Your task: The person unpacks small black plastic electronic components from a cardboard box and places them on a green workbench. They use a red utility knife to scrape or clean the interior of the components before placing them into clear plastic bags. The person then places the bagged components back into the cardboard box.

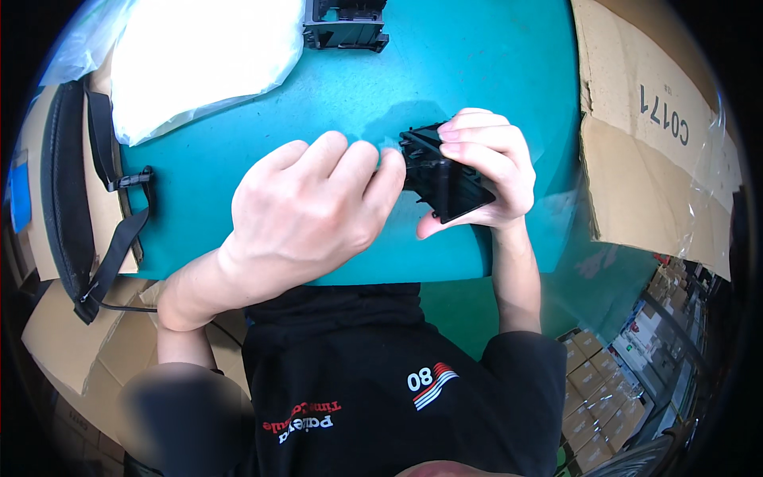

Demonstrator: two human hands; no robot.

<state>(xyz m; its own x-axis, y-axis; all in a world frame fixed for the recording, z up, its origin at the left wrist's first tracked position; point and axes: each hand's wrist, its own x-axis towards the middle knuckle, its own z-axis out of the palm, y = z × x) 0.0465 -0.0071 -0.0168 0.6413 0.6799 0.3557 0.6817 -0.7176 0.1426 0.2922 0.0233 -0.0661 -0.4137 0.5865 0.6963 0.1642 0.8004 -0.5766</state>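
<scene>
A black moulded plastic housing (pixel 449 187), angular with small prongs along its left side, is held above the table by my right hand (pixel 497 159). The fingers of that hand lie over its top and right side, with the thumb underneath. My left hand (pixel 310 199) is closed, knuckles up, and its index finger meets the left edge of the housing. Its fingertips are turned away, so anything pinched in them is hidden. At the far edge of the table stands another black plastic part (pixel 346 28), open-framed and similar in look.
The green table (pixel 318 103) carries a white translucent plastic bag (pixel 207 63) at the far left. A black strap with a buckle (pixel 131 179) hangs over a carton at left. One large cardboard box (pixel 648 135) borders the right side. Stacked cartons (pixel 600 397) stand lower right.
</scene>
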